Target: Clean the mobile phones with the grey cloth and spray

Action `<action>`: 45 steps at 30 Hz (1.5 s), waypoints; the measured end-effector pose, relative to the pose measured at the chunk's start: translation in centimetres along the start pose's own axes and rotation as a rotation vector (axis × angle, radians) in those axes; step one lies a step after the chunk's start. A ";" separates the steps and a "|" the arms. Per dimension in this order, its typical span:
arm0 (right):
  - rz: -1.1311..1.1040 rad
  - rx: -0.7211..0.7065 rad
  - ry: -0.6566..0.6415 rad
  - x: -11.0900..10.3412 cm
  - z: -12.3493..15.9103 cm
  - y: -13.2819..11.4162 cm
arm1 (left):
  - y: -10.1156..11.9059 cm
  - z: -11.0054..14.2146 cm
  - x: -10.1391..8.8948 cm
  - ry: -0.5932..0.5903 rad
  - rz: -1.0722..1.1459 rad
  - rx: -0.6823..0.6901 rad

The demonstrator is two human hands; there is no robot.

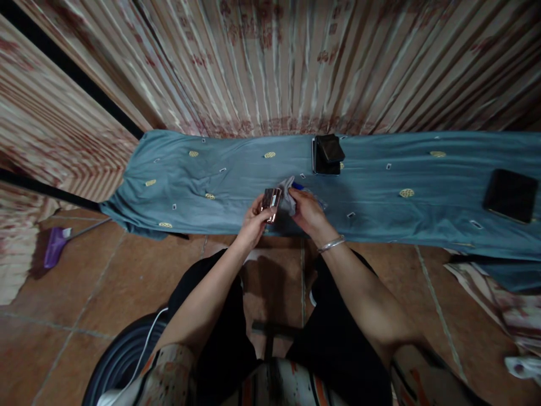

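**Shiny object (271, 206) and grey cloth (287, 197) held over a blue-green spread (240, 169)**

A seated person in dark trousers (215, 316), a round, dark, ridged item (122, 355) on the tiled floor (101, 270) to one side, works with both forearms stretched forward. The hands are apart — the left hand (253, 219) clasps the small shiny object at the spread's near edge, thumb across its face, while the right hand (307, 210), a silvery bracelet (331, 244) at its wrist, pinches the grey cloth just beside it. Whether cloth and object touch cannot be told. A dark flat item (510, 195) lies well to the right; farther back sits a stack of dark items (327, 155) — and beyond, a pleated, patterned curtain (270, 67).
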State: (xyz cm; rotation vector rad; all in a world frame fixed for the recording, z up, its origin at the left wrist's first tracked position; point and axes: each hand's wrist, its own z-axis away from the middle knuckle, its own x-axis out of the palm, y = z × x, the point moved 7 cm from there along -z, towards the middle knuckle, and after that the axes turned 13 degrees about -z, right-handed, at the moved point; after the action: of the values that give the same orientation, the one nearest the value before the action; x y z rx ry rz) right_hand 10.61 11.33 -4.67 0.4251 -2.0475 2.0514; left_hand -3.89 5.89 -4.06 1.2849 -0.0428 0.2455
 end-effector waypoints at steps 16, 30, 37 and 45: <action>0.627 -0.395 -0.226 6.4 5.1 -0.7 | -1.1 1.3 1.9 0.046 0.415 -0.235; 0.724 -0.491 -0.455 8.3 8.5 -1.0 | -0.3 1.2 1.0 0.048 0.492 -0.361; 0.762 -0.439 -0.278 5.3 4.6 -1.0 | -1.7 1.6 1.7 0.060 0.551 -0.379; 0.801 -0.539 -0.147 4.5 4.2 -2.5 | -1.0 2.7 2.2 0.054 0.541 -0.436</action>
State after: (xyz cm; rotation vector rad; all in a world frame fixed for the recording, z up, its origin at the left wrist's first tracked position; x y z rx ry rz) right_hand 7.49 6.91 -0.81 -0.4221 -3.0670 1.6669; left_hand -1.23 3.38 -3.82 0.8100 -0.3807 0.6948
